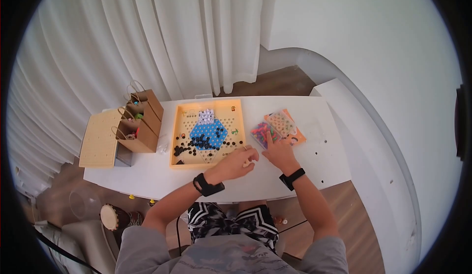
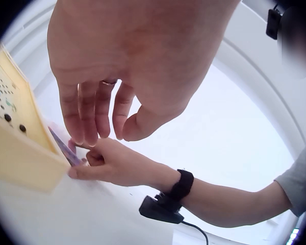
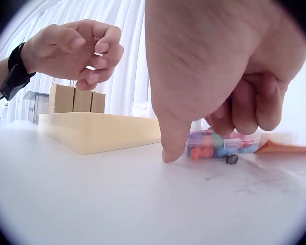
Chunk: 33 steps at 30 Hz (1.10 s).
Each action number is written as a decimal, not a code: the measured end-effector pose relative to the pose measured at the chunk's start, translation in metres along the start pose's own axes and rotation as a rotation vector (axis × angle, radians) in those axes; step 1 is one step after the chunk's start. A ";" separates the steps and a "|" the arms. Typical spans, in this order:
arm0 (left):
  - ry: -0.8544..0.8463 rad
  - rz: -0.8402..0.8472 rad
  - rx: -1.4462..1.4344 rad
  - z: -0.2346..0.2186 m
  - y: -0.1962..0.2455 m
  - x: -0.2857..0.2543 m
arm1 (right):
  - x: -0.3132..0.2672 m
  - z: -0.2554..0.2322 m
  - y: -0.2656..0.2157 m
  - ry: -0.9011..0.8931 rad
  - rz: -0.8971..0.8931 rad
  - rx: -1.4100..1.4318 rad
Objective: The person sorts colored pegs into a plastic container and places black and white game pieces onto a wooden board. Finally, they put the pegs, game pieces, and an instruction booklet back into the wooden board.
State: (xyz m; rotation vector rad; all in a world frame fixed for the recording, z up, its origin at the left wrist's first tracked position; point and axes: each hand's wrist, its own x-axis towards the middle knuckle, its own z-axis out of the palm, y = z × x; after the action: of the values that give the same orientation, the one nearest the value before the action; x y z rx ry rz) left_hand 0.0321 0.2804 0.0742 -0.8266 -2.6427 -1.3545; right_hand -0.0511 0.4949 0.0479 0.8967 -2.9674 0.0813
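My left hand (image 1: 238, 163) hovers over the front right corner of a yellow game tray (image 1: 189, 166), its fingers loosely curled around nothing. My right hand (image 1: 282, 157) reaches to a clear plastic box of colourful pieces (image 3: 219, 149), its index finger extended over the box in the head view. Low at the tabletop, the right thumb (image 3: 173, 140) points down beside the box, while other fingers are bent. A small black piece (image 3: 232, 159) lies on the table by the box. Inside the tray, many black pieces (image 1: 200, 142) are scattered over a blue hexagon board (image 1: 209, 126).
White pieces (image 1: 206, 116) are clustered at the tray's back. Another clear box (image 1: 281, 123) lies on an orange sheet (image 1: 298, 138) at the right. Brown paper bags (image 1: 142, 138) and a wooden-topped box (image 1: 101, 141) stand left. Several black pieces lie on the white table (image 1: 319, 126).
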 end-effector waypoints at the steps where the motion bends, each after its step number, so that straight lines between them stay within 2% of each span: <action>1: -0.025 -0.047 -0.033 0.008 0.006 -0.004 | -0.004 0.001 -0.001 0.026 0.010 0.040; 3: -0.103 -0.115 -0.060 0.025 0.003 -0.012 | -0.015 0.001 0.001 0.004 -0.028 0.104; 5: -0.062 -0.106 -0.008 0.036 -0.003 -0.020 | -0.026 0.004 0.007 -0.023 -0.061 0.166; 8: -0.016 -0.125 0.022 0.046 -0.002 -0.023 | -0.027 0.000 0.025 -0.008 -0.037 0.286; 10: -0.013 -0.161 -0.010 0.050 -0.002 -0.024 | -0.025 -0.010 0.033 0.053 0.049 0.316; 12: 0.048 -0.080 0.178 0.056 -0.007 -0.025 | -0.018 -0.003 0.039 0.061 0.015 0.283; 13: 0.046 -0.074 0.176 0.057 -0.008 -0.025 | -0.016 -0.001 0.039 0.067 -0.025 0.253; 17: -0.020 -0.160 0.181 0.045 -0.005 -0.021 | -0.011 0.012 0.031 0.056 -0.039 0.082; 19: -0.020 -0.197 0.145 0.041 -0.005 -0.021 | -0.012 0.023 0.031 0.203 -0.123 0.036; 21: -0.008 -0.154 0.172 0.041 -0.008 -0.020 | -0.012 0.035 0.030 0.230 -0.158 0.008; 25: -0.018 -0.099 0.228 0.052 -0.005 -0.017 | -0.011 0.030 0.027 0.234 -0.243 -0.075; 27: 0.051 0.038 0.409 0.072 -0.012 -0.018 | -0.014 0.025 0.022 0.257 -0.267 -0.069; 28: 0.068 0.038 0.418 0.076 -0.011 -0.017 | -0.015 0.022 0.019 0.277 -0.292 -0.058; 30: 0.078 0.045 0.612 0.081 -0.011 -0.018 | -0.019 0.020 0.007 0.287 -0.337 -0.048; 33: 0.110 0.021 0.599 0.085 -0.018 -0.021 | -0.024 0.020 0.000 0.339 -0.416 -0.068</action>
State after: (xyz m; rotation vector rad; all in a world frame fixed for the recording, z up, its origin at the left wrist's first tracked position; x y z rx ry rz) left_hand 0.0567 0.3281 0.0033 -0.6643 -2.6960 -0.5158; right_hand -0.0316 0.5067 0.0267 1.3179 -2.4105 0.1047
